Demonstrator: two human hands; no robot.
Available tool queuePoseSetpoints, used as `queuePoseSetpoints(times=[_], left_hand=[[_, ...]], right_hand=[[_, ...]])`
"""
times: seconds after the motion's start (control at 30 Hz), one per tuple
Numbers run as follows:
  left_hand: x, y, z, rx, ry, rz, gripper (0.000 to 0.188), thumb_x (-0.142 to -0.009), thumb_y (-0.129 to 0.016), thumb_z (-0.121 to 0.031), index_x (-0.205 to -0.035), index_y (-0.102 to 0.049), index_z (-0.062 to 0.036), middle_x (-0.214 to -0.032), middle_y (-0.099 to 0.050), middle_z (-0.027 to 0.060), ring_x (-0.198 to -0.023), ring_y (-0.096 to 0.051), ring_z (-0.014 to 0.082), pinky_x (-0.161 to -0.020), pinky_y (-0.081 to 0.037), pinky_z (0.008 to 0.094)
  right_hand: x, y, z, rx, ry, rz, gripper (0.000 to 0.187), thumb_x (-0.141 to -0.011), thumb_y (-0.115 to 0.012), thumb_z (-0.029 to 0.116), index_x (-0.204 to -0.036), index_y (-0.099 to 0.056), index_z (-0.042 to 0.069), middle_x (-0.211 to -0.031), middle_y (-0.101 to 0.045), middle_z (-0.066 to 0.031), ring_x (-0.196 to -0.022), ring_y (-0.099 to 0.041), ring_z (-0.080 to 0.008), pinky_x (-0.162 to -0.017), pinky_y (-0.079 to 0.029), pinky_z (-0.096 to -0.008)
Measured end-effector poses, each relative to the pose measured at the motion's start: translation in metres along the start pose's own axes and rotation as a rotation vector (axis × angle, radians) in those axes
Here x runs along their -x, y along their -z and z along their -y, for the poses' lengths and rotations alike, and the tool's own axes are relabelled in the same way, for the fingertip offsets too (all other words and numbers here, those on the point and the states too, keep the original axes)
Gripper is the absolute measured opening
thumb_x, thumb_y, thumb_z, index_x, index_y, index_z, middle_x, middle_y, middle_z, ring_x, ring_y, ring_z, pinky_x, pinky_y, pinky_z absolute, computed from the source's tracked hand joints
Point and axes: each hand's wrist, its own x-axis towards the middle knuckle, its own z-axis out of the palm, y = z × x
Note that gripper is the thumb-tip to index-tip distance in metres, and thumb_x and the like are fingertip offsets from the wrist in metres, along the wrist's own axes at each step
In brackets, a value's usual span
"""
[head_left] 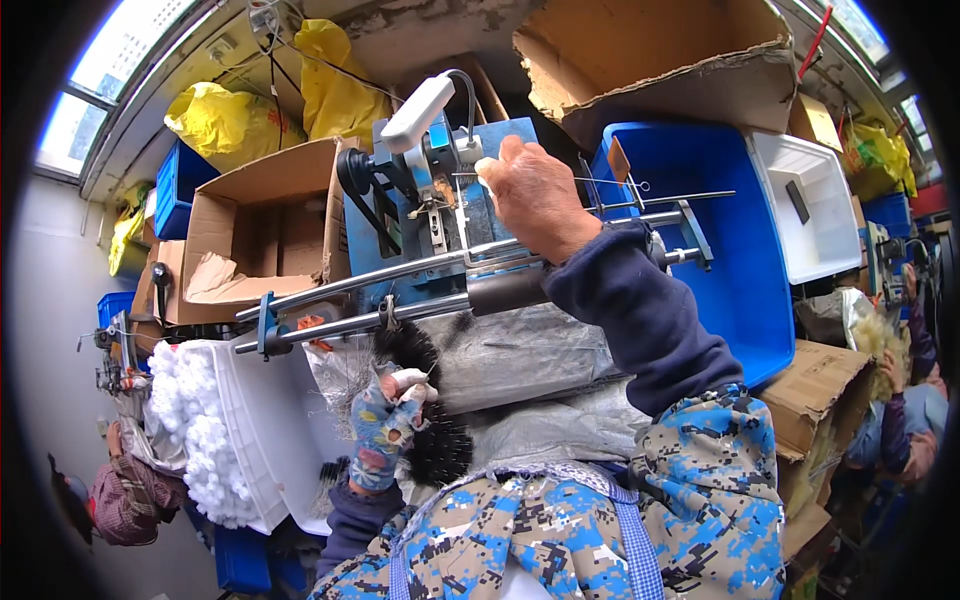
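Note:
My right hand (538, 198), bare and with fingers curled, is closed on a thin metal wire (610, 182) with a small loop at its right end. It sits over the blue bench machine (515, 130), beside its metal clamp head (435, 215). Lower left, my left hand (378, 432) wears a blue patterned glove with covered fingertips. Its fingers are closed at a bundle of black bristles (440, 450), which shows behind and beside the hand. More black bristles rise toward the steel rails (375, 325) crossing in front of the machine.
An open cardboard box (210, 225) stands left, a blue bin (755, 290) right. White fluffy pieces (200, 430) fill the area by a white tub (265, 430). Grey sheeting (530, 360) covers the space before me. Other people work at both far sides.

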Motion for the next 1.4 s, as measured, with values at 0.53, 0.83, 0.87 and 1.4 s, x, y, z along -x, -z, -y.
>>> queuePoseSetpoints(times=[0.53,0.83,0.87,1.4], left_hand=[[0.0,0.002,0.005,-0.02,0.112,-0.018,0.013,-0.082,-0.061,-0.004,-0.094,-0.061,-0.0005,-0.076,-0.065,0.0078,-0.061,-0.059,0.0086,-0.049,-0.043,0.0182],[0.0,0.001,0.005,-0.05,0.114,-0.01,0.012,-0.082,-0.061,-0.005,-0.093,-0.061,-0.0008,-0.074,-0.065,0.0063,-0.059,-0.056,0.0065,-0.048,-0.04,0.018],[0.0,0.0,0.004,-0.051,0.116,-0.005,0.012,-0.082,-0.061,-0.005,-0.093,-0.062,-0.0008,-0.074,-0.065,0.0063,-0.058,-0.056,0.0065,-0.048,-0.04,0.018],[-0.002,-0.002,0.009,-0.04,0.08,0.028,0.014,-0.081,-0.061,-0.003,-0.095,-0.061,-0.0013,-0.074,-0.065,0.0068,-0.058,-0.056,0.0071,-0.048,-0.041,0.0185]], right_hand=[[-0.006,-0.037,-0.011,0.14,0.045,0.099,0.01,-0.074,-0.054,0.011,-0.078,-0.062,0.007,-0.089,-0.056,-0.0124,-0.079,-0.058,-0.0261,-0.065,-0.043,-0.0393],[-0.006,-0.035,-0.009,0.127,0.007,0.111,0.011,-0.075,-0.053,0.011,-0.079,-0.062,0.006,-0.089,-0.057,-0.0131,-0.08,-0.059,-0.0273,-0.068,-0.043,-0.0403],[-0.007,-0.036,-0.009,0.114,0.001,0.116,0.011,-0.076,-0.053,0.011,-0.08,-0.062,0.006,-0.089,-0.057,-0.0132,-0.08,-0.059,-0.0277,-0.068,-0.043,-0.0405],[-0.012,-0.052,-0.019,-0.138,-0.069,0.15,0.015,-0.079,-0.055,0.013,-0.088,-0.066,0.007,-0.089,-0.062,-0.0114,-0.084,-0.058,-0.0295,-0.076,-0.04,-0.0427]])
